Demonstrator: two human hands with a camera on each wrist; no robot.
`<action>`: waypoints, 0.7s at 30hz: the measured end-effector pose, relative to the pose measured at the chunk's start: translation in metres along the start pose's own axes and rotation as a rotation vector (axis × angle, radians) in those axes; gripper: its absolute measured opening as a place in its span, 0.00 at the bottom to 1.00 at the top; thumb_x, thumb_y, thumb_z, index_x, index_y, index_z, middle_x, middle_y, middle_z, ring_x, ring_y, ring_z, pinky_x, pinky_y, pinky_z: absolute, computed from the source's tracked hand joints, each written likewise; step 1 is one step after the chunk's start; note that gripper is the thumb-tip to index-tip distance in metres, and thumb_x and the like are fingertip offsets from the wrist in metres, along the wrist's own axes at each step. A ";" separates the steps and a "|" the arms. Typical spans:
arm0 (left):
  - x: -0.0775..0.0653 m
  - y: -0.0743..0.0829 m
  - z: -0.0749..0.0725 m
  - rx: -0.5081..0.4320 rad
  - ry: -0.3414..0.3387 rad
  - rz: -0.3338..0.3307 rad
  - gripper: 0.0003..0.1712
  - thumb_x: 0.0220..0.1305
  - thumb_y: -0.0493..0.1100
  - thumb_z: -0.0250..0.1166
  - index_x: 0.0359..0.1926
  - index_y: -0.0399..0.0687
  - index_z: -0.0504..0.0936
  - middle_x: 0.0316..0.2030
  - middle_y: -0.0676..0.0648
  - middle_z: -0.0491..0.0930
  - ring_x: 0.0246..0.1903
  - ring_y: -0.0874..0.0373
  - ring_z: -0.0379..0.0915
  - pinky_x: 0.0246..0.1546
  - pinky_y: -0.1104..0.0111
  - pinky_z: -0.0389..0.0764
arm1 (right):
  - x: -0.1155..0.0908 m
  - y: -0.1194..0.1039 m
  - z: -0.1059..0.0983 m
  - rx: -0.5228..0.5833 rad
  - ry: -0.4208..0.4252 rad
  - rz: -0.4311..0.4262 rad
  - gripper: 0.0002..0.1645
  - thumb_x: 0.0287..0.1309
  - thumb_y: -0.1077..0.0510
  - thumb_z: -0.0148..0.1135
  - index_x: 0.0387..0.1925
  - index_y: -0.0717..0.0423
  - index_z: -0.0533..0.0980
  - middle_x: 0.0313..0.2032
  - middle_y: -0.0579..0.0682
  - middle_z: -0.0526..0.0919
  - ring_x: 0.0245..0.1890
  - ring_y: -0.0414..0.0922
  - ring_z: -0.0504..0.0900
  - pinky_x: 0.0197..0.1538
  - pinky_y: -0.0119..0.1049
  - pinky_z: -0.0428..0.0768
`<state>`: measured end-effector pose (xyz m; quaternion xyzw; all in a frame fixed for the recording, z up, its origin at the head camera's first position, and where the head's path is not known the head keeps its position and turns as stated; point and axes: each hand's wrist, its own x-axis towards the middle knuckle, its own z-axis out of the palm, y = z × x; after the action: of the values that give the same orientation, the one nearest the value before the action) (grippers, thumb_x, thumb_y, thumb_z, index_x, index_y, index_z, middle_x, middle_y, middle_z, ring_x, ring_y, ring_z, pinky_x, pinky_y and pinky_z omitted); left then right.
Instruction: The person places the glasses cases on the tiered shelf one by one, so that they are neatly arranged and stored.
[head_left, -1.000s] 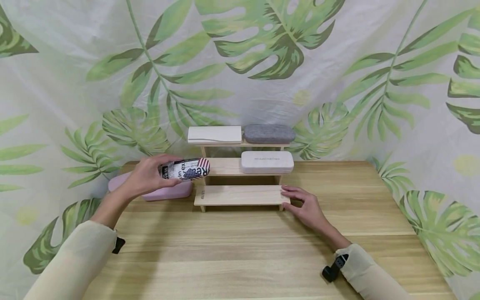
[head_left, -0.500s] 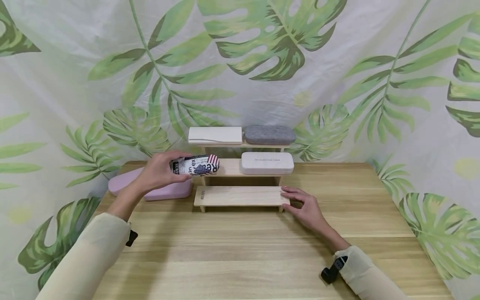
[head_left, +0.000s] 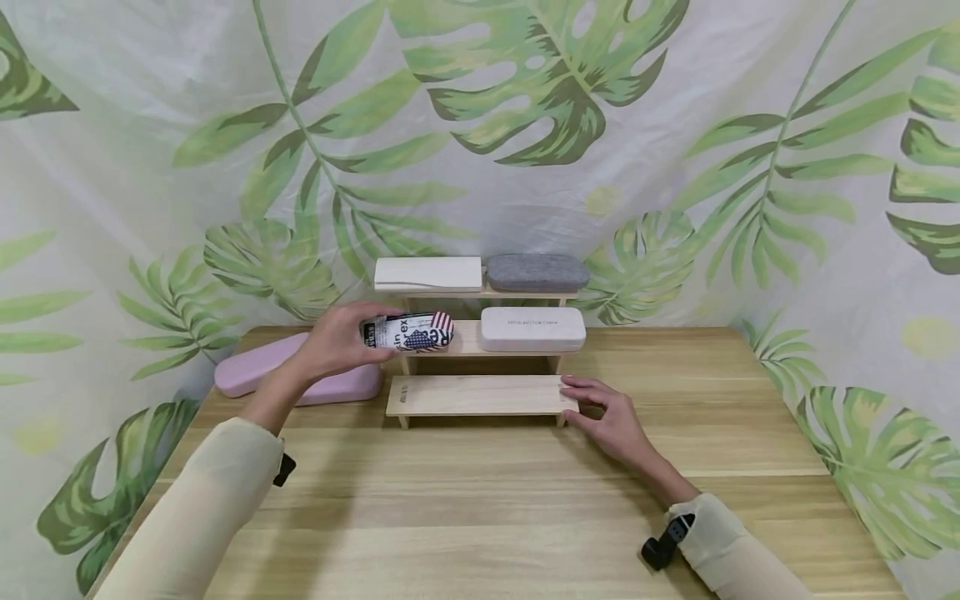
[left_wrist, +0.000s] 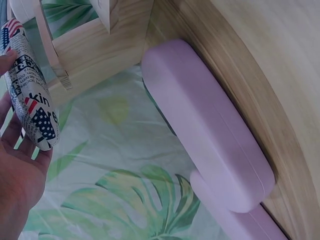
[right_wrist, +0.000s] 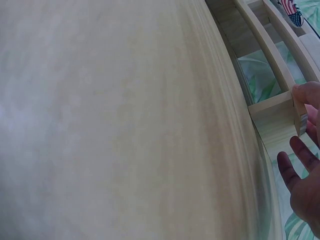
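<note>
My left hand (head_left: 339, 343) grips a glasses case (head_left: 414, 332) printed with lettering and stars-and-stripes patches, fingers behind and thumb in front. The case is held level over the left end of the middle step of a three-tier wooden display stand (head_left: 472, 395). In the left wrist view this printed case (left_wrist: 34, 95) shows beside the stand's side. My right hand (head_left: 611, 421) pinches the right end of the stand's lowest step. Up close, the right wrist view has the thumb (right_wrist: 306, 93) on the step's edge, with some fingers spread off it.
On the middle step sits a pale case (head_left: 533, 330) with small lettering, at the right. The top step bears a cream case (head_left: 428, 274) and a grey fabric case (head_left: 537, 272). Two pink cases (head_left: 341, 386) lie on the wooden table (head_left: 480, 508), left of the stand.
My left hand has carried the printed glasses case to the right, from over the pink cases to the middle step's left end. The right hand has stayed on the stand.
</note>
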<state>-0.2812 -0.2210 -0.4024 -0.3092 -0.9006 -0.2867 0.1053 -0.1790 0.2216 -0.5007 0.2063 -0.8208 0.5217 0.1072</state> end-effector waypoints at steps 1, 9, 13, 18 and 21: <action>0.002 0.000 0.001 -0.002 -0.001 0.002 0.37 0.46 0.41 0.85 0.61 0.43 0.86 0.51 0.39 0.88 0.45 0.44 0.83 0.46 0.50 0.82 | 0.000 0.000 0.000 0.002 0.001 -0.005 0.21 0.55 0.74 0.75 0.53 0.71 0.85 0.61 0.66 0.83 0.66 0.65 0.79 0.61 0.20 0.74; 0.011 0.003 0.008 0.020 -0.002 0.014 0.36 0.46 0.43 0.85 0.60 0.42 0.87 0.50 0.38 0.89 0.44 0.43 0.85 0.46 0.48 0.83 | 0.000 0.000 0.000 0.006 0.003 -0.008 0.22 0.55 0.74 0.76 0.53 0.71 0.85 0.61 0.67 0.83 0.66 0.65 0.78 0.61 0.21 0.75; 0.015 0.006 0.011 0.020 -0.009 0.016 0.37 0.47 0.43 0.85 0.60 0.43 0.86 0.51 0.37 0.89 0.44 0.43 0.85 0.45 0.49 0.84 | 0.001 -0.001 -0.001 0.007 0.002 -0.006 0.21 0.55 0.74 0.75 0.53 0.71 0.85 0.62 0.67 0.83 0.66 0.65 0.78 0.61 0.21 0.75; 0.018 0.007 0.015 0.010 -0.033 0.011 0.36 0.49 0.42 0.84 0.61 0.41 0.86 0.53 0.36 0.88 0.46 0.42 0.85 0.48 0.48 0.84 | 0.000 -0.001 -0.001 0.005 0.002 -0.009 0.21 0.55 0.74 0.75 0.53 0.71 0.85 0.61 0.67 0.83 0.65 0.65 0.79 0.62 0.23 0.76; 0.020 0.008 0.018 0.015 -0.048 0.002 0.37 0.49 0.42 0.84 0.62 0.41 0.85 0.54 0.36 0.87 0.48 0.41 0.84 0.51 0.47 0.84 | 0.000 -0.002 0.000 -0.001 -0.002 -0.003 0.21 0.55 0.74 0.75 0.52 0.71 0.85 0.61 0.66 0.83 0.65 0.64 0.79 0.61 0.29 0.80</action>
<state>-0.2920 -0.1959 -0.4061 -0.3162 -0.9047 -0.2722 0.0865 -0.1780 0.2213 -0.4995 0.2077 -0.8210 0.5208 0.1073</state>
